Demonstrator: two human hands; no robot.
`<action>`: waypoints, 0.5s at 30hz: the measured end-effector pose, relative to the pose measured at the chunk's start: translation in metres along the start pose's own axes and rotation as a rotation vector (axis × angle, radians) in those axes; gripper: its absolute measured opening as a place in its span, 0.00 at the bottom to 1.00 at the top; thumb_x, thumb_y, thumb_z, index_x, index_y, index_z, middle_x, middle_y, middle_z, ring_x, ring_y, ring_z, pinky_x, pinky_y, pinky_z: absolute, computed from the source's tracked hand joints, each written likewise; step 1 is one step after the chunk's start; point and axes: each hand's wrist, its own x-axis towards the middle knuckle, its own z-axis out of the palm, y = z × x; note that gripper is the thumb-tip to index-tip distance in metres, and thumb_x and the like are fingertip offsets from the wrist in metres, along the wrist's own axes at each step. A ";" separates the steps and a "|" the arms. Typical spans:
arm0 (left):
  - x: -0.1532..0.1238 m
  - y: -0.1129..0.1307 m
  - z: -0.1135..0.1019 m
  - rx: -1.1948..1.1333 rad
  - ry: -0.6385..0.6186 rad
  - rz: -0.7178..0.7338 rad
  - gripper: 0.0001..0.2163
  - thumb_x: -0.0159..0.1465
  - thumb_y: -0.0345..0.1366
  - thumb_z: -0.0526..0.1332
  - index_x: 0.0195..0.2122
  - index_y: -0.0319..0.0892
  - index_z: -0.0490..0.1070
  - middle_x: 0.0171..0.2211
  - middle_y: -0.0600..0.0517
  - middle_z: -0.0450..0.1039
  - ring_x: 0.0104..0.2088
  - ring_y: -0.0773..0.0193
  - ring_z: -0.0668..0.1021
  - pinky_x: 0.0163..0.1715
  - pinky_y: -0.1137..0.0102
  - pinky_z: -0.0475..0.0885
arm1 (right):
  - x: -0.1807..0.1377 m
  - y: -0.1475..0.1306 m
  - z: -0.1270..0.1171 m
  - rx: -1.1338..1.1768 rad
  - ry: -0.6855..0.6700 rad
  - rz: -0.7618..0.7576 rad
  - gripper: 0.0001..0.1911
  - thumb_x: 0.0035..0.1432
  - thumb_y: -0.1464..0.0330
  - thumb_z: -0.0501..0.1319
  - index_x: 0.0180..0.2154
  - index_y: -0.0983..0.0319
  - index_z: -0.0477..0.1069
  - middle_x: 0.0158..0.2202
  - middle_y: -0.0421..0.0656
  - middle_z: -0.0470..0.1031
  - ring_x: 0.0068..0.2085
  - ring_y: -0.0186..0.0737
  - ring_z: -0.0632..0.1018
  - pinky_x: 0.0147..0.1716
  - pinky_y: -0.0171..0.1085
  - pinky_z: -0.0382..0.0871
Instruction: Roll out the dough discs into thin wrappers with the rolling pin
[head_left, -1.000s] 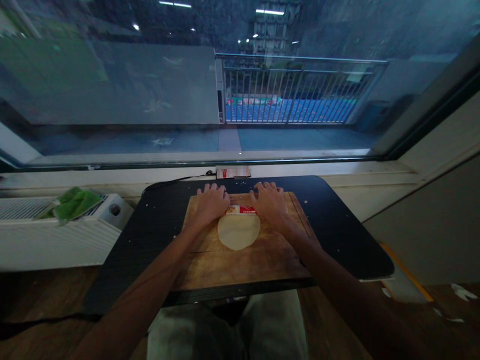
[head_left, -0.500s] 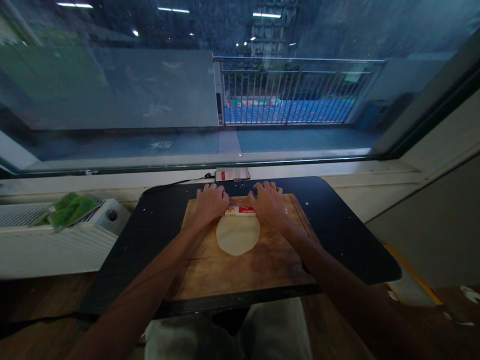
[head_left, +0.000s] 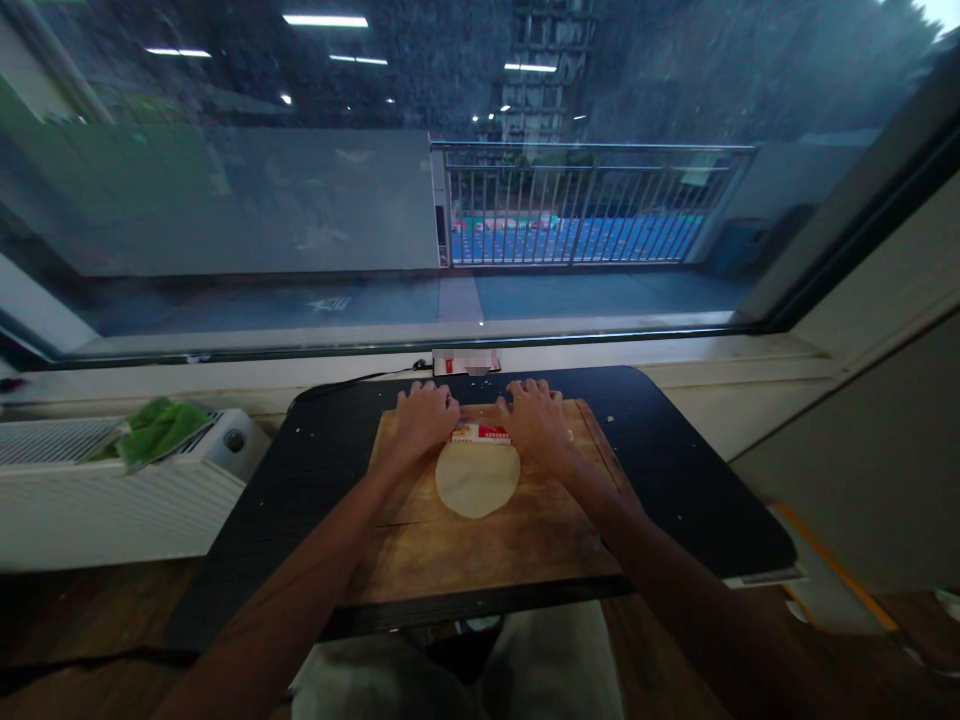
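Observation:
A flat, round sheet of pale dough lies on a wooden cutting board. Along its far edge is a long red-and-white printed box, its printed middle showing between my hands. My left hand is bent over the box's left end, thumb side inward. At the right end, my right hand is curled in the same way. Both hands rest near the far edge of the board, and they cover the ends of the box.
The board sits on a black table below a large window. A red-and-white packet and a black cord lie by the sill. To the left, a green cloth lies on a white radiator. Pale crumbs dot the tabletop.
The camera view has tilted up slightly, so everything sits lower in the picture. My hands, the box and the dough keep nearly the same places on the board.

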 end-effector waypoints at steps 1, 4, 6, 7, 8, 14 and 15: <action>-0.003 0.000 0.000 0.004 0.007 0.000 0.21 0.78 0.39 0.49 0.53 0.43 0.83 0.59 0.37 0.82 0.62 0.42 0.78 0.61 0.46 0.74 | -0.003 -0.001 0.000 -0.005 0.007 -0.001 0.21 0.79 0.59 0.54 0.59 0.62 0.78 0.60 0.58 0.80 0.62 0.58 0.74 0.59 0.53 0.67; -0.006 0.001 0.000 0.011 0.011 0.001 0.21 0.79 0.39 0.49 0.54 0.42 0.83 0.59 0.37 0.82 0.62 0.41 0.78 0.62 0.45 0.73 | -0.008 -0.003 -0.001 -0.011 0.005 0.004 0.22 0.80 0.58 0.53 0.60 0.62 0.77 0.60 0.58 0.80 0.62 0.59 0.74 0.59 0.53 0.66; -0.006 0.001 0.000 0.005 0.005 -0.003 0.21 0.78 0.38 0.49 0.54 0.42 0.83 0.59 0.38 0.82 0.63 0.41 0.77 0.63 0.45 0.73 | -0.008 -0.004 -0.001 -0.007 -0.005 0.012 0.22 0.80 0.58 0.53 0.60 0.63 0.77 0.60 0.58 0.80 0.62 0.59 0.74 0.59 0.53 0.65; -0.004 0.001 0.000 -0.003 0.005 -0.004 0.20 0.78 0.38 0.49 0.54 0.42 0.83 0.59 0.38 0.82 0.63 0.41 0.77 0.63 0.45 0.73 | -0.008 -0.004 0.000 -0.004 -0.007 0.015 0.21 0.80 0.58 0.53 0.60 0.63 0.77 0.60 0.57 0.80 0.62 0.59 0.74 0.59 0.53 0.66; -0.002 0.000 0.000 -0.013 0.009 -0.004 0.20 0.78 0.38 0.50 0.53 0.42 0.83 0.59 0.38 0.82 0.63 0.42 0.78 0.63 0.46 0.73 | -0.007 -0.003 0.000 -0.001 -0.007 0.018 0.21 0.80 0.58 0.54 0.60 0.63 0.76 0.60 0.57 0.80 0.62 0.59 0.74 0.59 0.53 0.66; 0.019 -0.002 0.001 -0.063 0.039 0.024 0.17 0.78 0.37 0.54 0.52 0.42 0.84 0.57 0.39 0.83 0.60 0.46 0.81 0.61 0.56 0.75 | 0.006 -0.001 0.000 0.034 -0.002 0.038 0.21 0.80 0.59 0.52 0.60 0.62 0.76 0.60 0.58 0.80 0.63 0.59 0.74 0.60 0.53 0.67; 0.023 -0.002 0.001 -0.060 0.037 0.032 0.17 0.78 0.37 0.54 0.51 0.42 0.84 0.56 0.39 0.83 0.60 0.46 0.81 0.60 0.57 0.75 | 0.009 0.000 0.000 0.040 -0.009 0.040 0.21 0.80 0.60 0.52 0.60 0.63 0.76 0.61 0.58 0.79 0.64 0.59 0.74 0.60 0.53 0.67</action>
